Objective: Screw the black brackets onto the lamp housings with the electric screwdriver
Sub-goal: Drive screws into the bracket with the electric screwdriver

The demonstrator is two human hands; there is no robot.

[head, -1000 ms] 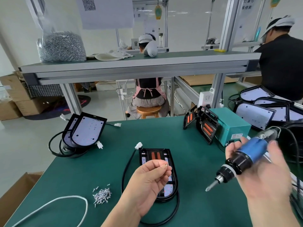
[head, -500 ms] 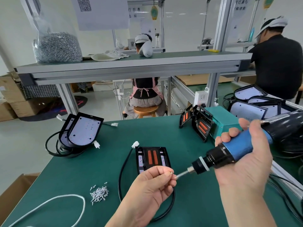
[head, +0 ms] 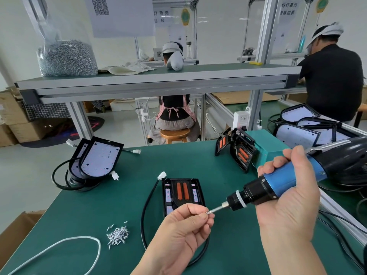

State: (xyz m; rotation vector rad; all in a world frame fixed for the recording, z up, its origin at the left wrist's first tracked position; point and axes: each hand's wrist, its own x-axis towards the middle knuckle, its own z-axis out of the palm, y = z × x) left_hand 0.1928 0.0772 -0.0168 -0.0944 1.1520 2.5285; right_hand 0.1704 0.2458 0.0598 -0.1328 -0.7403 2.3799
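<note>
**Bench stock, head view**

- Lamp housing (head: 195, 192): I count one in work. It lies flat on the green mat (head: 123, 195), just beyond the left hand, which hides its near end.
- Black bracket (head: 174, 203): one, sitting in that housing, with two orange strips (head: 180, 191).
- Black cable (head: 147, 205): one, running from the housing in a loop toward the near side, with one white plug at its far end.
- Further housings: two at far left (head: 99, 157), stacked and tilted with the white boards up. There is a heap at far right (head: 296, 135) of at least four; I cannot fix the exact number.
- Spare brackets (head: 241, 155): at least two, leaning against one teal box (head: 266, 141).
- Screws: one loose pile (head: 118, 234) on the mat left of the cable, one full clear bag (head: 67, 56) on the upper shelf, and one single screw (head: 207, 213) in hand.
- White cord (head: 65, 243): one, looped at the near left edge.
- Electric screwdriver (head: 278, 183): one, blue and black.
- Other persons: two, seated at benches behind.

**Hands**

- Left hand (head: 184, 231): raised over the near end of the housing. Thumb and forefinger pinch the single screw, and the remaining fingers curl beneath.
- Right hand (head: 290, 195): wrapped firmly round the screwdriver's blue barrel. The tool is held nearly level, pointing left and slightly down, and its bit tip meets the pinched screw.
</note>
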